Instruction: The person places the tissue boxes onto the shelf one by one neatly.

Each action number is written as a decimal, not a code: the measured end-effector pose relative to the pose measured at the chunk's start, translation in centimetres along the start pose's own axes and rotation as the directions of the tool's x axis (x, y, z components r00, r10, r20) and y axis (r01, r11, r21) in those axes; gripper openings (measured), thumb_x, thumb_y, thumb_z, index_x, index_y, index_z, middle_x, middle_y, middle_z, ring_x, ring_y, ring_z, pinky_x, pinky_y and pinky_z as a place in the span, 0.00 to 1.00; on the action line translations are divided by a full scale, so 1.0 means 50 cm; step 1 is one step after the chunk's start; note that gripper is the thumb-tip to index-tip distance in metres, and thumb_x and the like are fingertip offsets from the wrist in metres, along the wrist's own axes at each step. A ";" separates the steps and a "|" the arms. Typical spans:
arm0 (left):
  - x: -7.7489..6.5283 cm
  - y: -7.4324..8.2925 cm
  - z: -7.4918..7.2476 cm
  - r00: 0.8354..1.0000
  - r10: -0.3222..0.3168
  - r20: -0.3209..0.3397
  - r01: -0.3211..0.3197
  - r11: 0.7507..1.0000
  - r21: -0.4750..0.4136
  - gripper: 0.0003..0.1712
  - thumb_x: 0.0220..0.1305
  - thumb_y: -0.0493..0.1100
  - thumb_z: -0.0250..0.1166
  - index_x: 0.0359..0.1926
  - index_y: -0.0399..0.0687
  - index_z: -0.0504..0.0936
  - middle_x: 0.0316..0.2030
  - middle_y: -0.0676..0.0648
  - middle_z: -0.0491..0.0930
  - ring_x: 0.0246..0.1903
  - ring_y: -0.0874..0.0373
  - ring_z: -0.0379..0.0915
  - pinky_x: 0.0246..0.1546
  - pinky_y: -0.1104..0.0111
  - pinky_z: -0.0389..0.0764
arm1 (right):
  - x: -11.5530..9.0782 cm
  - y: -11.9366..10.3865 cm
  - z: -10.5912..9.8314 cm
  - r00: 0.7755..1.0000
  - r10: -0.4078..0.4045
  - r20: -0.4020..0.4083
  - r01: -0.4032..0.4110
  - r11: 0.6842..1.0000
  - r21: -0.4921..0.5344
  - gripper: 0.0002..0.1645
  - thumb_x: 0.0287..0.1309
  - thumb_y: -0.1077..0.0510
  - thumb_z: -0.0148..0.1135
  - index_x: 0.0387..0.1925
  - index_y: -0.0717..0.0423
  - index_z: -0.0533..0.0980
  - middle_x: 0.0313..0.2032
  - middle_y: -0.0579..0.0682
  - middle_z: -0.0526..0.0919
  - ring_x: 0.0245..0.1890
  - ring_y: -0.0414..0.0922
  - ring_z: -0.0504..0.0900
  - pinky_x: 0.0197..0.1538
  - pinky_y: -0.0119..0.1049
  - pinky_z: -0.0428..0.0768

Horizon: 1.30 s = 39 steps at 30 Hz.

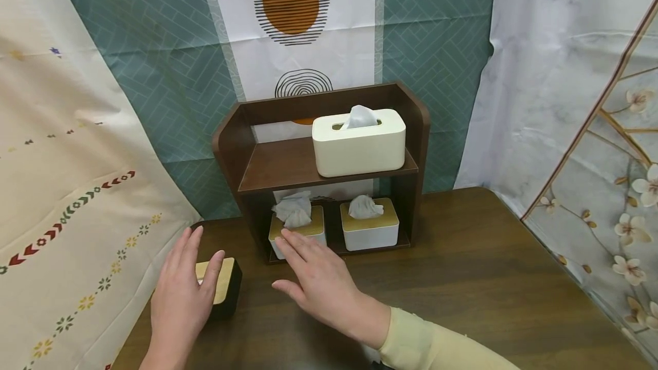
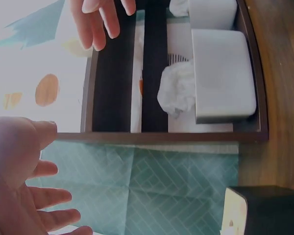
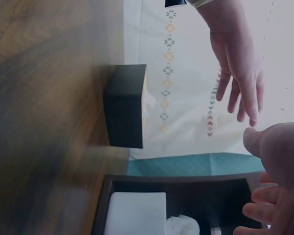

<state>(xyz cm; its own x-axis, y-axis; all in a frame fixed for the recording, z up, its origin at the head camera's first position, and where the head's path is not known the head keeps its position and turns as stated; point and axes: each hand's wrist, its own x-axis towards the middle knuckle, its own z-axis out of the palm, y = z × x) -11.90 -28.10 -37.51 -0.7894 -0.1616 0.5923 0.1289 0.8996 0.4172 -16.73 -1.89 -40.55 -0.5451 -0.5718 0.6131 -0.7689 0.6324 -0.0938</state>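
Note:
My left hand is raised over the table with its fingers extended and nothing in its grasp. In the head view it hides part of a black tissue box with a wooden lid; the right wrist view shows space between them. My right hand, also empty, hovers with straight fingers before the brown shelf. Two white tissue boxes with wooden lids, the left one and the right one, sit in its lower compartment, tissues poking out. A larger cream tissue box stands on the upper level at the right.
The dark wooden table extends to the right of the shelf. A patterned teal and white cloth hangs behind it. Embroidered cream fabric borders the left side, and a floral curtain borders the right.

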 end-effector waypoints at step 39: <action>-0.034 -0.191 -0.016 0.957 -0.262 0.121 0.251 0.963 0.101 0.37 0.86 0.52 0.59 0.81 0.34 0.64 0.78 0.21 0.60 0.74 0.17 0.57 0.69 0.25 0.60 | 0.011 -0.073 0.136 0.991 -0.069 0.115 0.070 0.998 -0.008 0.42 0.80 0.32 0.60 0.81 0.53 0.71 0.79 0.51 0.74 0.74 0.42 0.77 0.72 0.36 0.76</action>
<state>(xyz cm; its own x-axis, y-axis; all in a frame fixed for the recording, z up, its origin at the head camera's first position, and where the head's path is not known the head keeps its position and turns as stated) -11.30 -36.77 -41.96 -0.8621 -0.3417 0.3742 -0.1349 0.8665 0.4805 -16.49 -8.05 -45.21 -0.5259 -0.6702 0.5237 -0.8025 0.5951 -0.0442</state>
